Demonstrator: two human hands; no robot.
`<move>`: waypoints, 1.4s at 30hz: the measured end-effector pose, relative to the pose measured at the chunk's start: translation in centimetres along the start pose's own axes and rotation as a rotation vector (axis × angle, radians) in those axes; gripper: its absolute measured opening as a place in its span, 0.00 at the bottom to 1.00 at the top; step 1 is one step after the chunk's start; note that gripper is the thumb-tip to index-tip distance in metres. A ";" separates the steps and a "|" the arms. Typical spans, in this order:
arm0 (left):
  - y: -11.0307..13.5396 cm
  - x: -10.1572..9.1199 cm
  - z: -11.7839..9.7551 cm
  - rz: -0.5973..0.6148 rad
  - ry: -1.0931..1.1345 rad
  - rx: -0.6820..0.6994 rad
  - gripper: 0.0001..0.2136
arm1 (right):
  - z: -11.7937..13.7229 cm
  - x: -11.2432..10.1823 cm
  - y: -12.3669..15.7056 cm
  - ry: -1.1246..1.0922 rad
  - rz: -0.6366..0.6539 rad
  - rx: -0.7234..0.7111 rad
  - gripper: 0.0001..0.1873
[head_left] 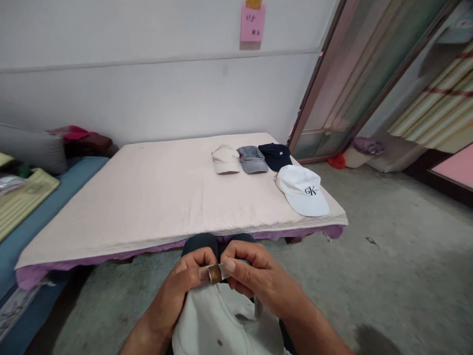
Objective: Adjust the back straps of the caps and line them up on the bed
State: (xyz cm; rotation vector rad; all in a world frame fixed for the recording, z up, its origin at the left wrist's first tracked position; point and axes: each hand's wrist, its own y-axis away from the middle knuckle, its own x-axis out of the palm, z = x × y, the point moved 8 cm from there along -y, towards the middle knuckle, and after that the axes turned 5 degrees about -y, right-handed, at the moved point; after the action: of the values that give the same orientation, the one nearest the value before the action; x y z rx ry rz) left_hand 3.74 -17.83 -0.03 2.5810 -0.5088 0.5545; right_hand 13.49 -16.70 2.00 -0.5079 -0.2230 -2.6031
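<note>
A pale grey-white baseball cap [207,320] is held over my lap, its back strap and opening turned up toward me. On the strap sits a brass-coloured buckle [215,274]. My left hand [185,278] pinches the strap just left of the buckle. Just right of the buckle, my right hand [256,273] grips the strap between thumb and fingers. The cap's lower part runs out of view at the bottom.
A low table with a pale cover [155,192] stands ahead. On it lie a beige cap [225,159], a grey cap [253,160], a navy cap [275,157] and a white cap [301,190]. Left is a blue bed [79,180]; a bin [356,155] stands far right.
</note>
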 end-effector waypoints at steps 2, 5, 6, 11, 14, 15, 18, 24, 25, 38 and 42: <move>0.1 -0.1 0.0 0.003 -0.017 0.022 0.12 | 0.1 -0.5 0.3 0.044 -0.006 -0.003 0.17; 0.1 -0.1 -0.2 0.007 -0.039 0.043 0.12 | -0.1 -1.3 0.6 0.091 -0.017 -0.001 0.17; 0.0 0.0 -0.2 0.014 -0.045 0.039 0.12 | -0.2 -1.5 0.7 0.092 -0.024 0.002 0.17; -0.3 0.5 0.3 0.051 -0.041 -0.019 0.10 | -0.8 -1.5 0.9 0.076 -0.050 0.026 0.17; -0.4 0.3 0.7 0.045 -0.038 -0.019 0.09 | -0.6 -0.9 0.6 0.084 -0.043 0.015 0.16; -0.3 0.2 0.8 0.038 -0.032 -0.017 0.09 | -0.6 -0.7 0.5 0.082 -0.046 0.014 0.16; -0.2 -0.2 0.8 0.033 -0.013 -0.014 0.10 | -0.7 -0.5 0.3 0.077 -0.049 0.033 0.16; 0.1 -0.6 0.0 0.038 0.033 -0.002 0.10 | 0.0 -1.0 0.7 0.141 0.024 0.039 0.18; 0.1 -0.7 -0.1 0.034 0.037 0.000 0.10 | 0.1 -1.3 0.8 0.154 0.029 0.040 0.18; 0.1 -0.7 0.5 0.076 0.037 -0.021 0.09 | -0.9 -1.2 0.9 0.019 0.015 0.110 0.15; 0.2 -0.9 0.7 0.064 0.049 -0.040 0.08 | -1.4 -1.5 0.8 -0.170 -0.012 0.126 0.15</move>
State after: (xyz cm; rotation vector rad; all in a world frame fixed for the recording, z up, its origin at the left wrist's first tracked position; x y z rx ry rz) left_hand 3.06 -18.09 -0.92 2.5145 -0.5812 0.6212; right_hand 14.63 -17.13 0.16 -0.6845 -0.4450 -2.5386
